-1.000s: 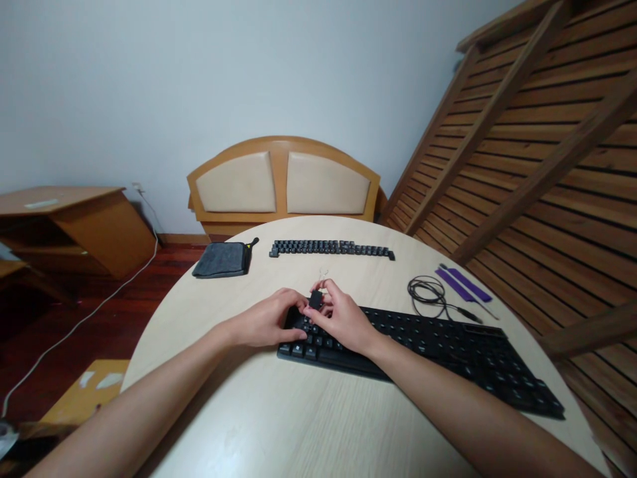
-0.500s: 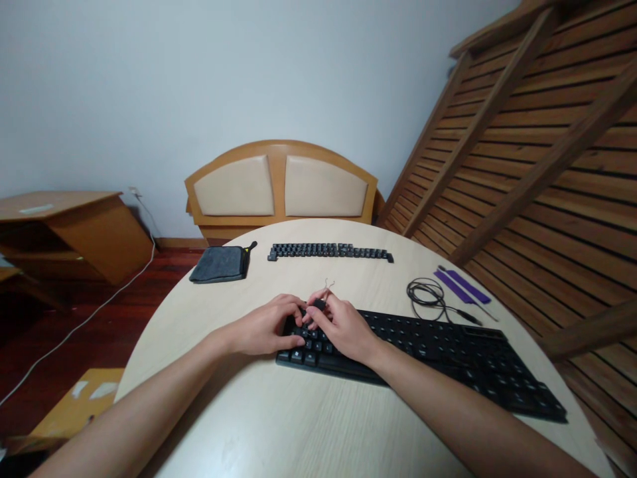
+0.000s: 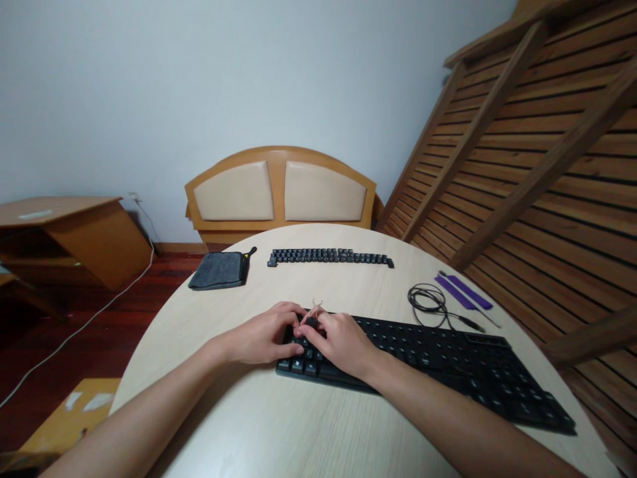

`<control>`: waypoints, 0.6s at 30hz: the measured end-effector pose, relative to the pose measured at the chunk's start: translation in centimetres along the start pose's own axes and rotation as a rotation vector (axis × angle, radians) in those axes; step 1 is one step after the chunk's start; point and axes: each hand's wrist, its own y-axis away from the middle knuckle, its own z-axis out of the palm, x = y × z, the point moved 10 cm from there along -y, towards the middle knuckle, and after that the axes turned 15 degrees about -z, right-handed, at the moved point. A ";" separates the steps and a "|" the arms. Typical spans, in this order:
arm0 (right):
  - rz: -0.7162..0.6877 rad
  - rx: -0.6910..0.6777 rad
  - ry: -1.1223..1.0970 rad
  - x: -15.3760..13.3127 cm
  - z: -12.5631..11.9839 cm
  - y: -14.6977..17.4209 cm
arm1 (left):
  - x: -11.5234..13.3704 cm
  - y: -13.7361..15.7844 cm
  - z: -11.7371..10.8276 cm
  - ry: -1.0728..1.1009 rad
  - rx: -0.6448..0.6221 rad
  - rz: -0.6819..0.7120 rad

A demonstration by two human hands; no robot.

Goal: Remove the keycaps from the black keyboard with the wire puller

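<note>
A black keyboard (image 3: pixel 432 358) lies at a slant on the round table, with several key positions looking bare of caps. My left hand (image 3: pixel 269 332) grips its left end, thumb on the near keys and fingers bent over the far ones. My right hand (image 3: pixel 343 338) is closed over the keys just beside it, the fingertips of both hands meeting. Between the right thumb and fingers is what looks like a wire keycap puller (image 3: pixel 311 322), a small dark block with two thin wire prongs pointing away from me. The keys under the fingers are hidden.
Rows of loose black keycaps (image 3: pixel 311 256) stand at the table's (image 3: pixel 239 411) far side. A dark grey pouch (image 3: pixel 217 270) lies far left. On the right are a coiled black cable (image 3: pixel 428 299), purple strips (image 3: pixel 455 292) and a thin rod. A slatted wooden frame (image 3: pixel 557 166) leans beyond.
My right hand has come down and slightly left with the puller, closer to the keys. My left hand stays at the keyboard's end. The whole view has shifted a little.
</note>
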 end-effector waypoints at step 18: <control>-0.114 0.015 0.200 -0.8 -0.3 0.1 | -0.1 -0.2 0.0 -0.038 0.026 -0.021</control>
